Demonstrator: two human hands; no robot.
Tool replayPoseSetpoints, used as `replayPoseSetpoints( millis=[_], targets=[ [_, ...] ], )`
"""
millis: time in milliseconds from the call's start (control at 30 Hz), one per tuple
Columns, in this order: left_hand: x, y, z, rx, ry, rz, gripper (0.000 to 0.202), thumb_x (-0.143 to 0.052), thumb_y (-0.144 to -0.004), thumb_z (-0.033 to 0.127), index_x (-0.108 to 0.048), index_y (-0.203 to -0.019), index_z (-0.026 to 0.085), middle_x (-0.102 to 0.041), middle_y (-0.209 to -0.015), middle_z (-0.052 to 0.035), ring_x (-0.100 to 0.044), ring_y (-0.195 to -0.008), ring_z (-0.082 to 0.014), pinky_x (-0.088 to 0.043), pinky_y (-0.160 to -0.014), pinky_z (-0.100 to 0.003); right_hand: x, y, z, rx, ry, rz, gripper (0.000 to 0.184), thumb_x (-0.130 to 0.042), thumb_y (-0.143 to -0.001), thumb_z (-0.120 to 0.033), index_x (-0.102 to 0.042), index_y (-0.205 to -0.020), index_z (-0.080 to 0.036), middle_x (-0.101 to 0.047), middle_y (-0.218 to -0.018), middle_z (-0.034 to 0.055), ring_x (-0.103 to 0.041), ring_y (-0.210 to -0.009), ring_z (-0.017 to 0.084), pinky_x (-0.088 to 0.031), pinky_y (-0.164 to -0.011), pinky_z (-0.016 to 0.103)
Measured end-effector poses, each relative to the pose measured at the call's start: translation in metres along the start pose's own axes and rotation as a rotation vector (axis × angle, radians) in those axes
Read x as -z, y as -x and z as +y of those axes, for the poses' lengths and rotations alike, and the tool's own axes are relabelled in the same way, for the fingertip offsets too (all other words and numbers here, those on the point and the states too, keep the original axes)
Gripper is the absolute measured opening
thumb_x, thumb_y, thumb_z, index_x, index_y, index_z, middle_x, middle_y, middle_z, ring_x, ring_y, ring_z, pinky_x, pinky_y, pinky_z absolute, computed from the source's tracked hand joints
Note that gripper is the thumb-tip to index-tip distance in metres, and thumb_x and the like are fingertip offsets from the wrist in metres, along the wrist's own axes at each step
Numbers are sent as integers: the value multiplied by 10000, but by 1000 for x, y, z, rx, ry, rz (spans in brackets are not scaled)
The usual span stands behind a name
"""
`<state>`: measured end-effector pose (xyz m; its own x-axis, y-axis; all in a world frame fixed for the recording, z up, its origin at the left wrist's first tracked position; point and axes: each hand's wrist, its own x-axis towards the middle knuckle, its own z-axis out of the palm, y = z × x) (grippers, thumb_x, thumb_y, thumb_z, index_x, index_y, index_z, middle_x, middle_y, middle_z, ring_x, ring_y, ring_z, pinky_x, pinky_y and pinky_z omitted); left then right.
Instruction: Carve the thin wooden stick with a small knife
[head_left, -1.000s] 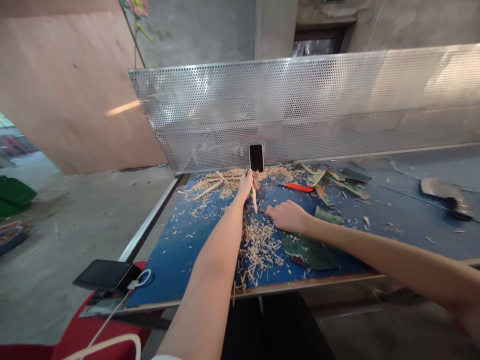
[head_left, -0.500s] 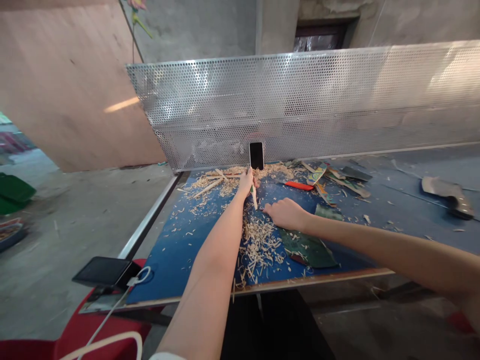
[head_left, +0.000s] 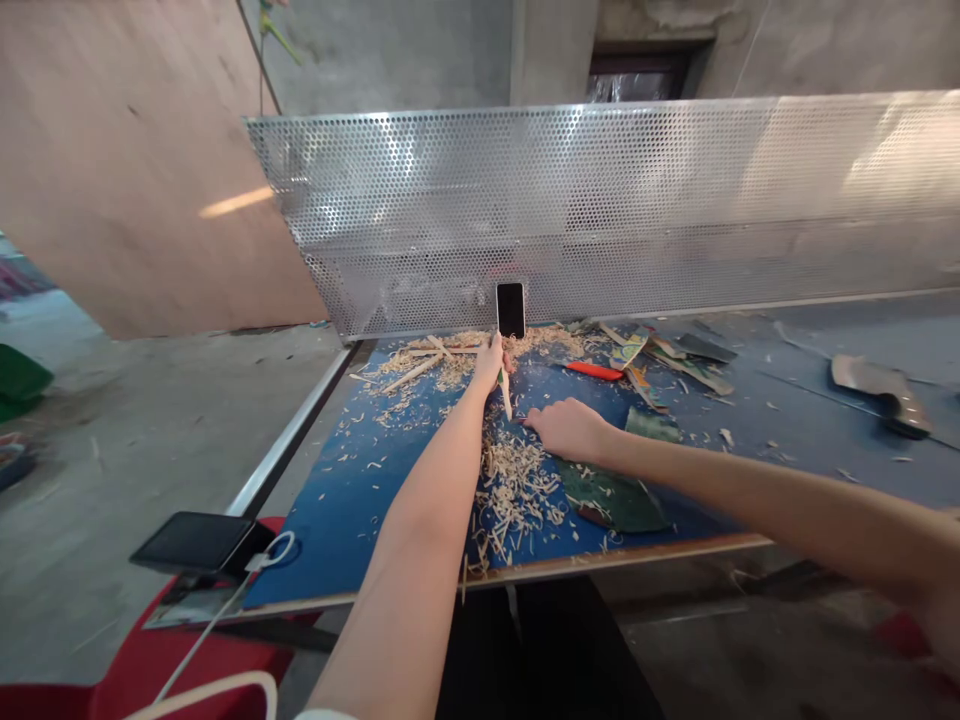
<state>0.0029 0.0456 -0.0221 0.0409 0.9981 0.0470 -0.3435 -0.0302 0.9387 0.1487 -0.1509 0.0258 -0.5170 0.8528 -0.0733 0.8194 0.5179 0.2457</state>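
My left hand is closed around a pale, whittled wooden stick. The stick's free end points toward me over the blue tabletop. My right hand is a fist just right of that end. A short, dark, blade-like tip sticks out of it close to the wood; the rest of this small tool is hidden by my fingers. Curled wood shavings lie heaped below both hands. Beneath my right wrist is a dark green sheet with shavings on it.
A phone leans against the perforated metal screen behind my left hand. An orange-red handled tool lies beyond my right hand, near painted wood scraps. A black device with a white cable sits at the near-left corner.
The view has shifted slightly, so the scene sits a little further left. Both hands keep nearly the same pose, the stick and the dark tip still close together.
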Motion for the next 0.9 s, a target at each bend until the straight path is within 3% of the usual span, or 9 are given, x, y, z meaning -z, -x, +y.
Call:
replayPoseSetpoints(
  millis=[133,300,433,533,667,767,900],
  targets=[
    [-2,2,3,-20,-3,-9,421,-625,-1080,644,-497,-959,262,-458,-500,86,-432,-392,-140,-429,-523,-274,-8,7,-4,-118,-1,32,441,-337,-1161,-275,-709,-1330,-108,-840,-1060,219,-837,-1007,318,-572,-811,363],
    [-3,6,7,-8,11,-23,421,-636,-1070,652,-518,-971,260,-460,-501,78,-442,-399,-143,-457,-527,-286,-6,7,-1,-96,-20,10,363,-437,-1130,-257,-709,-1344,-148,-840,-1107,207,-829,-1044,307,-550,-844,341],
    [-2,7,9,-9,20,-58,402,-623,-1082,623,-511,-945,263,-459,-503,75,-448,-402,-140,-470,-518,-275,-4,7,3,-120,-56,31,405,-367,-1176,-344,-671,-1352,-144,-838,-1068,212,-826,-1008,313,-528,-833,345],
    [-2,5,10,28,47,-63,400,-635,-1071,618,-514,-940,260,-469,-517,72,-467,-415,-137,-482,-520,-266,-5,6,8,-80,-108,64,415,-288,-1194,-347,-600,-1388,-153,-839,-1060,190,-822,-977,315,-497,-799,344],
    [-2,2,10,60,69,-63,433,-636,-1050,657,-541,-939,250,-487,-525,60,-468,-420,-138,-500,-518,-276,-9,5,18,-7,-218,101,329,-327,-1175,-278,-520,-1412,-156,-835,-1005,137,-807,-916,295,-435,-728,326],
    [-2,1,9,13,32,-60,454,-652,-1035,688,-565,-975,247,-489,-524,63,-463,-419,-136,-463,-498,-270,-9,4,24,71,-282,114,290,-369,-1174,-292,-526,-1390,-181,-838,-1050,119,-796,-926,267,-396,-702,309],
    [-1,2,8,-29,-15,-9,468,-833,-946,619,-568,-1046,247,-509,-556,74,-478,-428,-128,-437,-523,-280,-6,4,30,111,-308,154,290,-403,-1177,-324,-597,-1368,-225,-841,-1130,99,-781,-956,241,-390,-732,293]
  ],
)
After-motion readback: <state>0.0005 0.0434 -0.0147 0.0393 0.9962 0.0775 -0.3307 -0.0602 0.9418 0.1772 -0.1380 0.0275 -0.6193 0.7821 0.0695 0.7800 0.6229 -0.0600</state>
